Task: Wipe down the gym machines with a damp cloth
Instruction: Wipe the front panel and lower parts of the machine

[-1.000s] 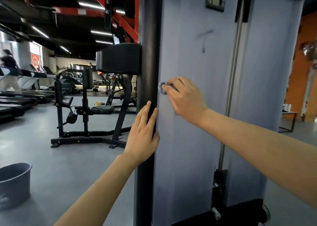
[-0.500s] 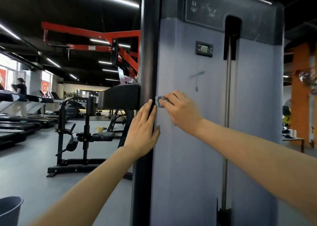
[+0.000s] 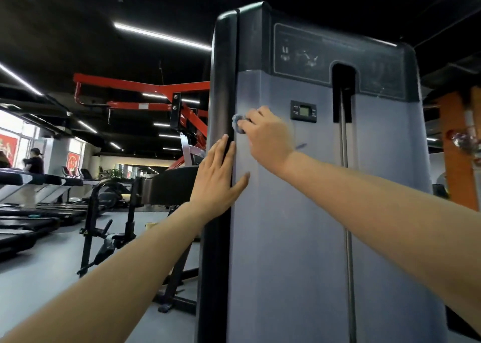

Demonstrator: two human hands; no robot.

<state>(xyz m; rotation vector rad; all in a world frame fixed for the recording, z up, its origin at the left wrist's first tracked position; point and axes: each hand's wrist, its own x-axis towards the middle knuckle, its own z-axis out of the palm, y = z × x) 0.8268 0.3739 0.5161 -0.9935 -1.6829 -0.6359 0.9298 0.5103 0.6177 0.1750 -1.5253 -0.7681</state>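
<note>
Cloth (image 3: 238,124): small grey-blue wad, mostly hidden. My right hand (image 3: 268,139) pinches it with curled fingers and presses it on the grey shroud (image 3: 299,238) of the weight machine, right at the shroud's left edge. Only a bit shows, at the hand's 9 o'clock.

Left hand (image 3: 217,178): at 7 o'clock of the right, near but not touching. Fingers straight and together, flat on the black corner post (image 3: 221,87); thumb spread across onto the grey face. Holds nothing.

Edges: the seam between post and shroud runs 12 to 6, passing just beside the wad. At 3 o'clock of the right hand, near, is a small display (image 3: 303,111). Past it are a dark slot (image 3: 343,92) and a steel guide rod (image 3: 347,212) dropping toward 6. The dark header panel (image 3: 338,56) is at 12.

Room: the grey face runs wide toward 6 o'clock below both hands. Beyond the post at 9 there is grey floor (image 3: 39,277) and a black bench machine (image 3: 109,233). A red frame (image 3: 145,90) is at 10. Treadmills (image 3: 31,212) with a person (image 3: 35,160) are well apart, far left. An orange column (image 3: 455,160) stands far at 3.
</note>
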